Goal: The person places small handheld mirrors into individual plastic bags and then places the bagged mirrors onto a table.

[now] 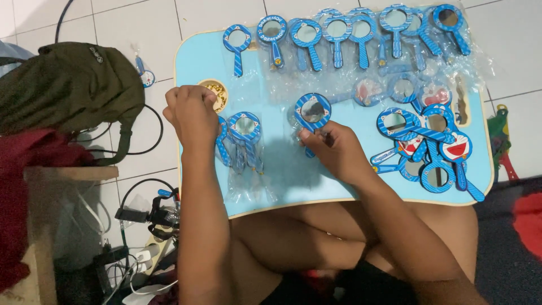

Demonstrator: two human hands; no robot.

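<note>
**Hand mirror held over blue tabletop among rows of its kind**

Hand mirror (313, 113), round with a blue striped frame and handle, sits in the grip of the right hand (333, 148), whose fingers close around the handle just below the glass. The mirror lies near the middle of the light-blue tabletop (203, 56), its face turned up. The left hand (192, 113) rests curled into a loose fist at the tabletop's left part; whether it holds anything cannot be told. Just beside that hand lie two wrapped mirrors (244, 135) in clear plastic sleeves, and behind its knuckles shows a small round dish of gold-coloured pieces (217, 93).

Along the far edge runs a row of mirrors (339, 34), several in crinkled clear wrapping. To the right, a loose pile of mirrors (423, 149) lies criss-crossed, some showing a cartoon face on the back. The person's crossed legs sit under the near edge. On the tiled floor to the left are an olive-green bag (68, 85), a red cloth (22, 186) and tangled black cables (141, 214).
</note>
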